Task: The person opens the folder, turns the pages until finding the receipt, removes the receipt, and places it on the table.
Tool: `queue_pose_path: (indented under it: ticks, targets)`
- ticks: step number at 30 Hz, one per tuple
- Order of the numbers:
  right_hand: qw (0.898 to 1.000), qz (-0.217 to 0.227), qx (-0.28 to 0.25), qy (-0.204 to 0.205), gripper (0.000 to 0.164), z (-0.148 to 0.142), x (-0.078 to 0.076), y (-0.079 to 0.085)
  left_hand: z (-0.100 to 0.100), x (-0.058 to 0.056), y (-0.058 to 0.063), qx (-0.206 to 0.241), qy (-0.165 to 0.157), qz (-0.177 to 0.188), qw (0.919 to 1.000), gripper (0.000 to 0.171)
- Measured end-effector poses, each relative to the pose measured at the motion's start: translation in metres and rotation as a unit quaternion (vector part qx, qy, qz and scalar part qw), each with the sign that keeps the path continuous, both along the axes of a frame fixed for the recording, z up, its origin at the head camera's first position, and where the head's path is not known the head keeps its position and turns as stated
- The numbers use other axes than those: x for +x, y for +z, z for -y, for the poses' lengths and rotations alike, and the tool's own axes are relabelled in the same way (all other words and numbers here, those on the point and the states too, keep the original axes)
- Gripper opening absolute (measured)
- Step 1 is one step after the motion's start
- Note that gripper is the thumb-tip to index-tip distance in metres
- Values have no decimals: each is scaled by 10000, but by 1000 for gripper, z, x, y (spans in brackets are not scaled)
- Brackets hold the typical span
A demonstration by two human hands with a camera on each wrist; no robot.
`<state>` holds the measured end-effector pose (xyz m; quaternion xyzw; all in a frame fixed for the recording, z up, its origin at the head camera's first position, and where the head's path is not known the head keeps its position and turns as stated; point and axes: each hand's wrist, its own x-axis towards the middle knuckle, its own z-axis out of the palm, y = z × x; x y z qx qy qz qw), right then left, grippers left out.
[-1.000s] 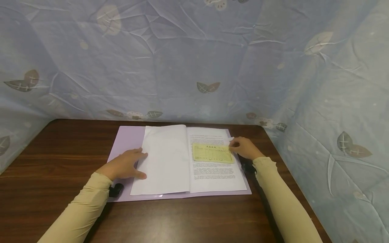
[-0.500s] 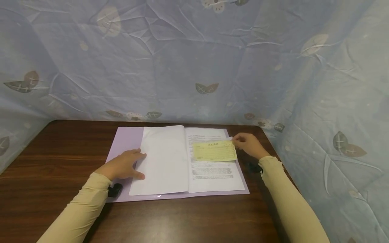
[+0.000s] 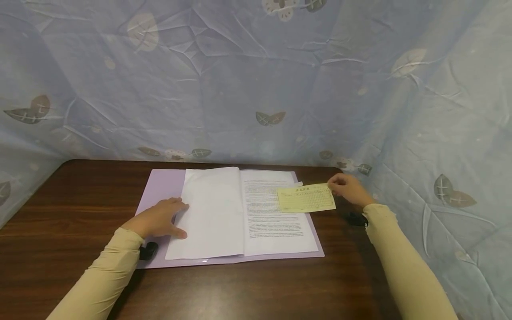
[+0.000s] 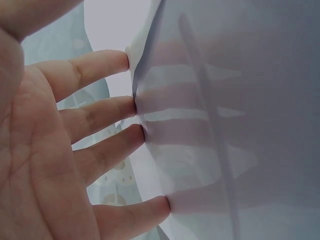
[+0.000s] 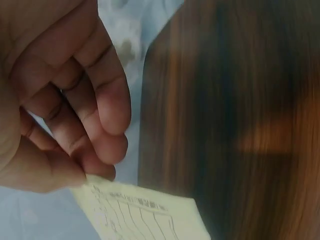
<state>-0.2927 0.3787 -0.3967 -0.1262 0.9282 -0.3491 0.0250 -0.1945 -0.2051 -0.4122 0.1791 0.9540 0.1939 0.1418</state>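
Observation:
A yellow printed slip (image 3: 307,198) hangs from my right hand (image 3: 349,189), which pinches its right end between thumb and fingertips. In the right wrist view the slip (image 5: 142,212) tapers up to that pinch. Its left part is over the right page (image 3: 276,231) of an open purple folder (image 3: 166,183); its right end is past the folder's edge. My left hand (image 3: 162,218) lies at the left side of the blank white page (image 3: 210,213). In the left wrist view, the straight fingers (image 4: 102,112) meet the edge of the page (image 4: 270,120).
A dark wooden table (image 3: 224,289) bears the folder. Behind it and along the right side hangs a pale blue curtain (image 3: 232,80) with leaf prints. A small white tab (image 3: 295,185) sticks out at the right page's upper edge.
My right hand has moved to the right and drawn the yellow slip from the middle of the printed page past the folder's right edge. The left hand has stayed almost in place.

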Motion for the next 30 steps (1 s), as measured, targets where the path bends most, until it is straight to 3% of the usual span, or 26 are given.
queue_pose_path:
  ticks: [10,20,30]
  targets:
    - [9984,342,253,-370,27,-36,6,1,0,0,2,52,43,38,10000,93]
    - [9948,440,708,-580,26,-54,4,-12,4,0,1,-1,73,37,10000,98]
    - [9942,200,816,-670,24,-64,-2,-25,4,0,2,29,51,45,10000,96]
